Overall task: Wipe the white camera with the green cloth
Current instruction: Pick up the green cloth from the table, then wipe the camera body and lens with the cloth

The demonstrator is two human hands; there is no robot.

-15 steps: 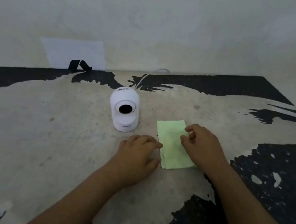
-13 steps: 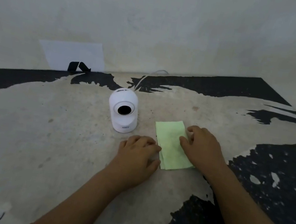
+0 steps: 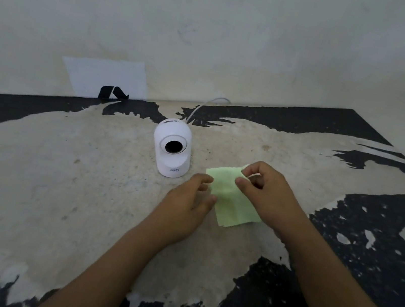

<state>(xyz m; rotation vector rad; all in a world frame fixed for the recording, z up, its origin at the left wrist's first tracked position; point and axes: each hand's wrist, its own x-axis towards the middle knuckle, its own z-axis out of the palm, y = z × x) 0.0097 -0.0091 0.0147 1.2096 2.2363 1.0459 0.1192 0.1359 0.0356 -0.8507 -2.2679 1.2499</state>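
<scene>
Our right hand (image 3: 267, 190) pinches the far right corner of the green cloth (image 3: 231, 197) between thumb and forefinger, raising that corner off the surface while the other fingers curl loosely; the palm covers the cloth's right edge, so we cannot see how far the cloth reaches beneath it. Our left hand (image 3: 188, 204) sits just beside the cloth's left edge with fingers relaxed and partly spread, gripping nothing; whether its fingertips touch the cloth we cannot tell, since that side is slightly blurred. Most of the cloth lies flat on the worn tabletop (image 3: 58, 183), with fold creases showing. Just beyond and to the left stands the white camera (image 3: 172, 151), upright, apart from both hands, its dark lens facing us and small grey lettering on its base. A white cable (image 3: 203, 105) runs from behind the camera toward the wall (image 3: 216, 23), its far end out of sight. Farther left, a pale sheet (image 3: 107, 74) leans against the wall with a small black object (image 3: 113, 92) before it, too small to identify.
</scene>
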